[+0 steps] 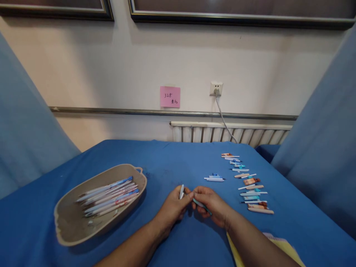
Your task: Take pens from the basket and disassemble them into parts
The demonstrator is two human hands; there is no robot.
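Pen parts [250,194] are laid out at right; pens [112,194] are left in the tray [66,217]. Pen pieces [181,192] are gripped by left hand [172,204] and right hand [211,203], both curled.

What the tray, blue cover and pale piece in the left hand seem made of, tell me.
Tray: probably plastic, matte beige, from its even colour and moulded-looking loop handle. Blue cover: likely fabric, dull, with faint ripples along its far edge. Pale piece in the left hand: perhaps plastic, smooth, from its even, light surface; too small to be sure.
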